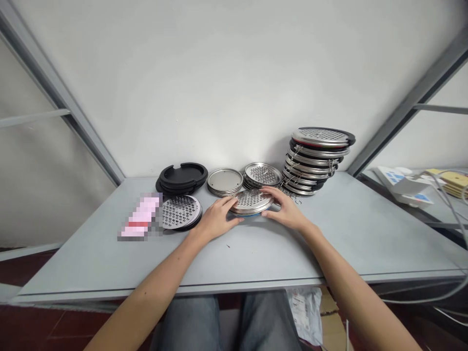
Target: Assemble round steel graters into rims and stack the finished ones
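My left hand (219, 218) and my right hand (285, 210) hold a round metal grater (251, 200) from both sides, low over the table. Its silver top is full of small holes, and a bit of blue shows under its rim. Left of my left hand lies a pile of grater discs (181, 213), the top one with raised holes. Just behind the held grater sit a stack of plain round metal plates (224, 180) and a stack of perforated metal discs (262, 174). Several small metal hooks or clips (295, 199) lie near my right fingers.
A tall stack of assembled round graters (316, 161) with black rims and wire clips stands at the back right. Black notched rings (184, 176) lie back left, with a blurred pink phone-shaped item (141, 214) in front. Metal posts flank the grey table (278, 258); a wall stands behind.
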